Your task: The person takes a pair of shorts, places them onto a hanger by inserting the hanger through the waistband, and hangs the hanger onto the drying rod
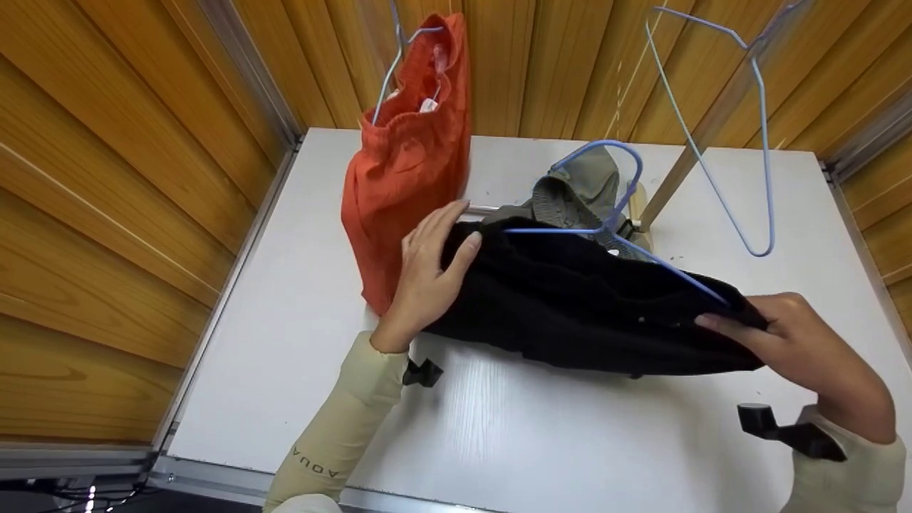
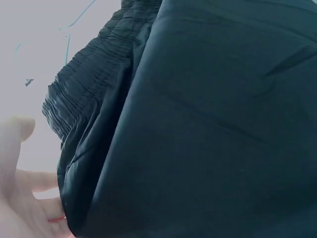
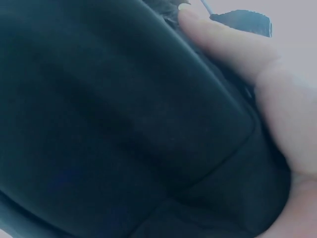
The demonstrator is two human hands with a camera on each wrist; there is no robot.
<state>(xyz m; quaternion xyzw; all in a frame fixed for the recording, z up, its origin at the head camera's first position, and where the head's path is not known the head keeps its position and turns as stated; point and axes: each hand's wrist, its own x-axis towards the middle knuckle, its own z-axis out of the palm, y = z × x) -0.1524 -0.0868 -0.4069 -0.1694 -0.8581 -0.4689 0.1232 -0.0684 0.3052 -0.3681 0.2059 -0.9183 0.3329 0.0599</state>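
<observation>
Over a white tabletop (image 1: 285, 342), an orange garment (image 1: 406, 178) hangs at left, just beside a black garment (image 1: 570, 306) stretched between a person's left hand (image 1: 427, 274) and right hand (image 1: 801, 338); a swing leftward could push the two garments together. A blue hanger (image 1: 609, 226) sits across the black garment's waistband, its left end seemingly likelier to slip out, since the cloth there appears lightly held and a pull from the right could drag it away. The hanger's upright hook could snag a grey garment (image 1: 595, 174) behind it if moved backward. The left hand, thumb spread from its fingers, lies against the black cloth's left end, touching rather than clasping it. The right hand pinches the opposite end, thumb lying in front near the hanger's tip, fingers mostly hidden behind the fabric, forearm slanting up from the lower right.
</observation>
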